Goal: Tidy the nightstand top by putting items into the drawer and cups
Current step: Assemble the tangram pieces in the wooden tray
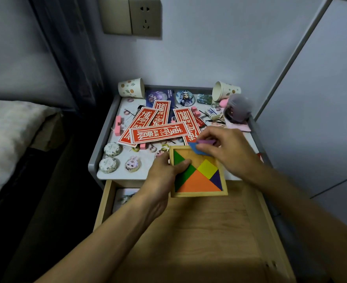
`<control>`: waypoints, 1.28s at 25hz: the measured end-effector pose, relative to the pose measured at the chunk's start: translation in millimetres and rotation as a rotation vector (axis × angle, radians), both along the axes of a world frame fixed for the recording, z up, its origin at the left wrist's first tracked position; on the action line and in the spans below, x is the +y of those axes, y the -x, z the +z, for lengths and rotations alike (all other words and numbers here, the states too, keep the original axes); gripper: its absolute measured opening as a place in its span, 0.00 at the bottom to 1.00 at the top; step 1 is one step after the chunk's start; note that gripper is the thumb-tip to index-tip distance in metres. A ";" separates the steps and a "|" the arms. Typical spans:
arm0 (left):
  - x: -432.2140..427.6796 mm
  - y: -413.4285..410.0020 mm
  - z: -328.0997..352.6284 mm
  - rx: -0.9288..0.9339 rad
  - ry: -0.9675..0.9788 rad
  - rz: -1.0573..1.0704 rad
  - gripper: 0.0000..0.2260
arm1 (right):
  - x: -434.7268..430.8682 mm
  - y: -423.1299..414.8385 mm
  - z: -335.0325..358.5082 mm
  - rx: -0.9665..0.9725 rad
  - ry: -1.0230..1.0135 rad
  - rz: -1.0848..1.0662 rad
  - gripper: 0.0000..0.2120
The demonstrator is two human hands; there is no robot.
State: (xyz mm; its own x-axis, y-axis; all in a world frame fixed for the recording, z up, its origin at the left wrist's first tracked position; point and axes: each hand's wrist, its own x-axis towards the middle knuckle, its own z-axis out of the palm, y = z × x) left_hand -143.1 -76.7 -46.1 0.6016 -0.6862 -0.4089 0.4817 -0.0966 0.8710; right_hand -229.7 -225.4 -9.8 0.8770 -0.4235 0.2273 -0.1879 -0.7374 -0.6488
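Filling a tangram tray (199,194) above the open drawer (199,231).
The left hand (162,176) grips its edge; the right hand (229,152) pinches a blue piece (194,148), best lowered flat into the bare corner.

Both bare forearms reach forward. The left hand (164,170) grips the tray (199,194) by its left edge, thumb lying on top. The right hand (227,152) is over the tray's far right corner, fingertips pinching two pieces (199,149).

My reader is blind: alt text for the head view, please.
A left hand grips a wooden tangram tray over an open drawer while the right hand pinches blue and purple pieces. Red cards and two tipped paper cups clutter the nightstand behind.
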 end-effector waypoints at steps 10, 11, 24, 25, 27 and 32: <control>-2.1 0.7 -9.0 0.076 0.038 -0.042 0.12 | 11.9 -6.4 -18.6 0.017 0.217 -0.047 0.05; -2.0 0.8 -9.4 0.088 0.038 -0.042 0.13 | 12.5 -5.8 -19.6 0.017 0.201 -0.050 0.05; -2.4 1.1 -3.6 0.142 0.026 0.039 0.11 | -1.5 2.2 -13.0 -0.186 -0.066 -0.101 0.09; -2.5 0.8 -3.2 0.145 0.028 0.047 0.10 | 1.3 2.9 -12.5 -0.163 -0.071 -0.086 0.09; -3.0 0.7 -3.8 0.140 0.032 0.053 0.10 | 9.5 5.5 -11.7 -0.094 -0.071 -0.056 0.07; -3.5 4.1 -3.3 0.156 0.049 0.074 0.11 | 23.2 5.6 -18.2 -0.031 0.074 -0.079 0.06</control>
